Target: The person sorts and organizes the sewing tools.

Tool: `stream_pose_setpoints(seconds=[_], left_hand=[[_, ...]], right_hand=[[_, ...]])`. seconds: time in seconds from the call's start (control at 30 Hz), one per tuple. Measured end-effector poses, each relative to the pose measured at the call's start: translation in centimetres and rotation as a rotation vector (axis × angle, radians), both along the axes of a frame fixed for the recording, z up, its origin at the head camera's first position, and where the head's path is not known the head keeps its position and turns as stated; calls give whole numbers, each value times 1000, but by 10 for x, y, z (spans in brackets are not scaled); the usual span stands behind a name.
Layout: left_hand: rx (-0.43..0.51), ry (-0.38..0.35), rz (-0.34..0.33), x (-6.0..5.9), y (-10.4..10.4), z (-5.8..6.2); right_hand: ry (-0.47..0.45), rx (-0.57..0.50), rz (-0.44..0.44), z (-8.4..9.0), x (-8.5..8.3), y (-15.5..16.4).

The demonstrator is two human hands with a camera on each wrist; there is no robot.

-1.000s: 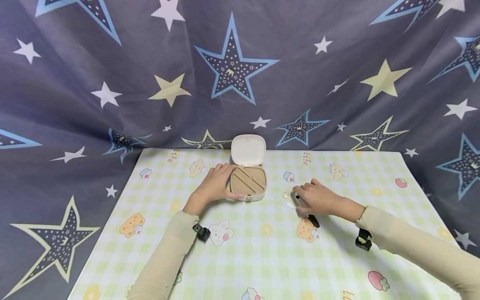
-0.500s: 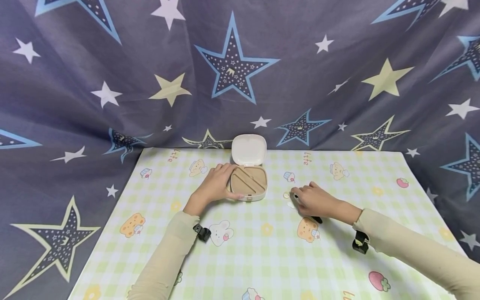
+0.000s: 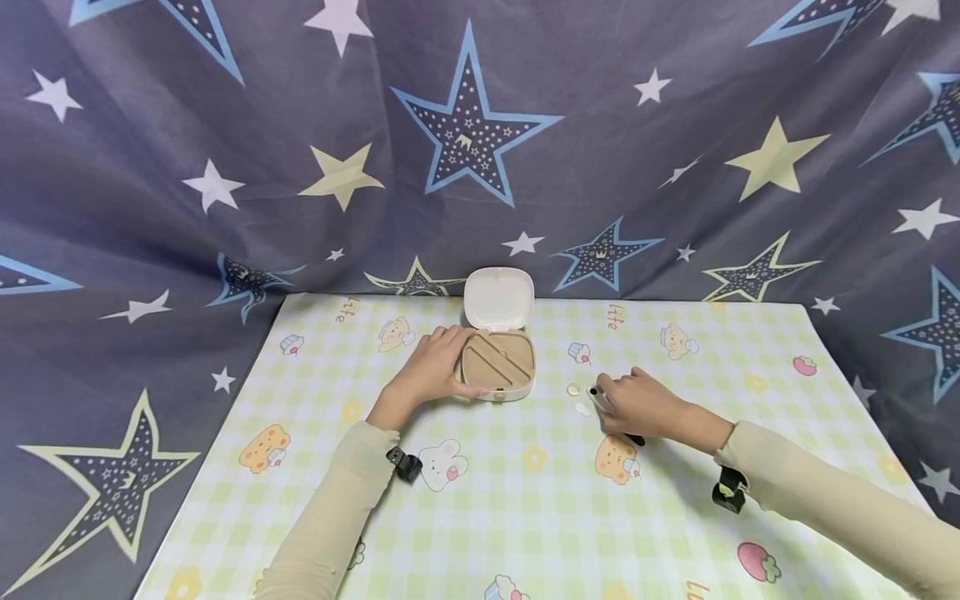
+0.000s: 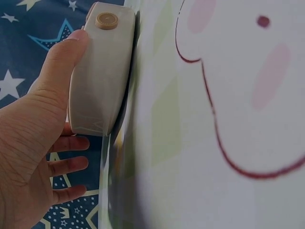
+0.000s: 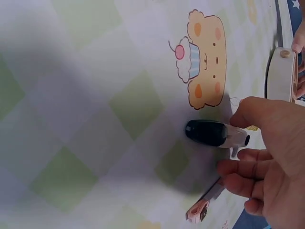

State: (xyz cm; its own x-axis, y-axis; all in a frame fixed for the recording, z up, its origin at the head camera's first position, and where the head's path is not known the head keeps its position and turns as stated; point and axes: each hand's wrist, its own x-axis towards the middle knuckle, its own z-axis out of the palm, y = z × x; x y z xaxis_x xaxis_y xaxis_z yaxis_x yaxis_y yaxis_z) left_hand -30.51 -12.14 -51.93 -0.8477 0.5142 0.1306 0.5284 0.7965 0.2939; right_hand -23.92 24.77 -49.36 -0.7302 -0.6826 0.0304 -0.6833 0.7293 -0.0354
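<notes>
A small white storage box (image 3: 498,393) with a beige divided tray stands with its lid raised. My left hand (image 3: 431,367) holds its left side, the thumb on the front wall near a round beige catch (image 4: 106,20). My right hand (image 3: 637,404) is over the table to the right of the box. Between its thumb and index finger lies the pale body of a tube-shaped piece (image 5: 207,132) with a long black end. The other fingers (image 5: 245,183) are curled below it. A pinkish tool (image 5: 198,211) with a metal strip lies under them, its kind unclear.
A small round gold-rimmed piece (image 3: 573,389) and a thin white piece (image 3: 582,409) lie just left of my right hand. The table has a green-checked cloth (image 3: 480,517) with printed cartoons. Behind it hangs a dark star-patterned curtain (image 3: 570,183).
My right hand reached slightly left, then drew back right. The tube-shaped piece's black end has shifted slightly right and is more covered by the hand. My left hand stays on the box.
</notes>
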Motion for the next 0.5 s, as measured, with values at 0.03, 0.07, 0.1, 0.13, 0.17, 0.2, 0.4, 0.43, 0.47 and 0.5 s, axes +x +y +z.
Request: stream_pose_setpoints(seconds=[0.03, 0.07, 0.1, 0.13, 0.17, 0.2, 0.4, 0.43, 0.47, 0.5], left_hand=[[-2, -1, 0, 0, 0, 0], [-2, -2, 0, 0, 0, 0], [-3, 0, -1, 1, 0, 0], [0, 3, -2, 1, 0, 0], [3, 4, -2, 1, 0, 1], [8, 6, -2, 1, 0, 1], [13, 4, -1, 2, 1, 5], [10, 3, 0, 2, 1, 5], [8, 2, 0, 2, 1, 6], [7, 2, -1, 2, 1, 6]], right_hand=[[-7, 1, -5, 1, 1, 0], [-12, 1, -9, 1, 2, 1], [-12, 0, -11, 1, 3, 0], [-9, -5, -10, 1, 4, 0], [-9, -12, -10, 1, 5, 0], [-6, -15, -10, 1, 5, 0], [21, -10, -30, -3, 7, -2], [38, -7, -29, -3, 7, -3], [63, -7, -26, -5, 7, -3], [92, -7, -23, -6, 7, -3]])
